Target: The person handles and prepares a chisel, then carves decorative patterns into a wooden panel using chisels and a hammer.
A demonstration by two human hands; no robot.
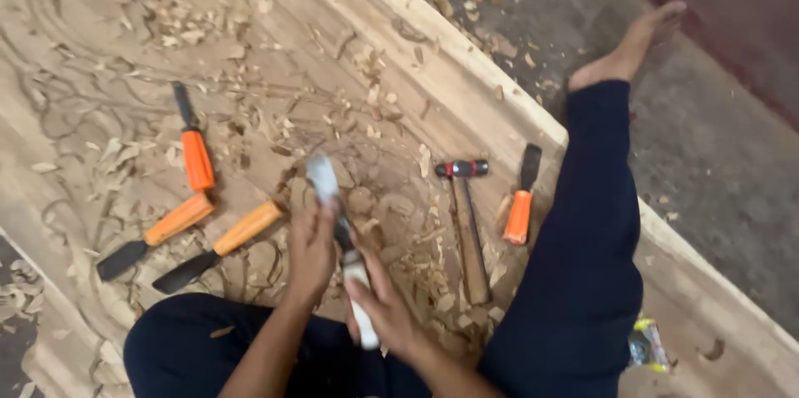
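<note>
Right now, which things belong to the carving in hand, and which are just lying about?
In use:
- left hand and right hand, both gripping the blurred white-handled chisel
- large carved wooden panel

Lying about:
- three orange-handled chisels left of the hands
- fourth orange-handled chisel
- wooden-handled hammer
- wood chips

Pale tan wooden panel (100, 48) carved with curving scroll lines and strewn with lighter beige shavings (416, 240); four chisels (197, 158) with bright orange handles and dark blades. Hammer (466, 223) with a brown wooden shaft and a red-and-black head; the tool (341, 240) between the hands is white-handled with a grey, blurred end. Trousers (583, 265) dark navy (a yellow-green wrapper (647, 344) lies beside them); floor (707, 140) grey.
</note>
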